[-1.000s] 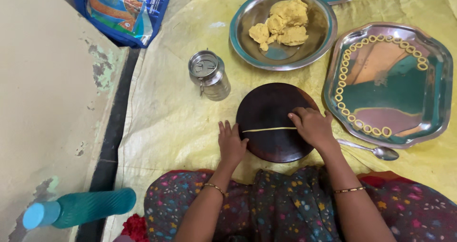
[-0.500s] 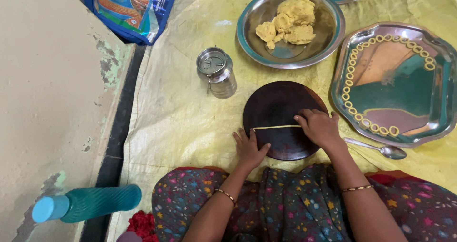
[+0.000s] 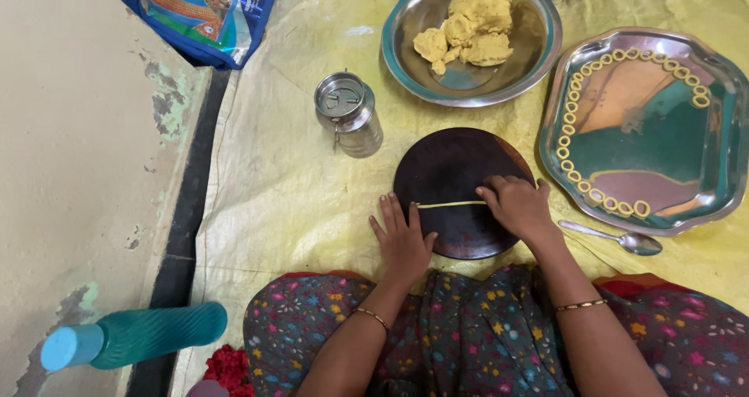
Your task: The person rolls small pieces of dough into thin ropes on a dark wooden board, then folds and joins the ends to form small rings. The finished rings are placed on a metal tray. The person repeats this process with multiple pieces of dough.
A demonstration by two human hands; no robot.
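Note:
A thin yellow dough rope (image 3: 449, 205) lies across a round dark wooden board (image 3: 452, 170) on a yellow sheet. My right hand (image 3: 519, 207) rests palm down on the rope's right end. My left hand (image 3: 402, 237) lies flat at the board's left edge, fingers spread, just below the rope's left end. A steel bowl (image 3: 538, 53) behind the board holds lumps of yellow dough (image 3: 472, 26). To the right, a steel tray (image 3: 718, 131) carries several small dough rings (image 3: 563, 153) along its rim.
A small lidded steel can (image 3: 349, 113) stands left of the board. A steel spoon (image 3: 620, 238) lies below the tray. A blue printed bag (image 3: 207, 10) is at the top left, a teal bottle (image 3: 133, 336) on the floor at the lower left.
The view shifted slightly. My left hand slid a little down and left to the board's edge. My right hand stays on the rope's right end.

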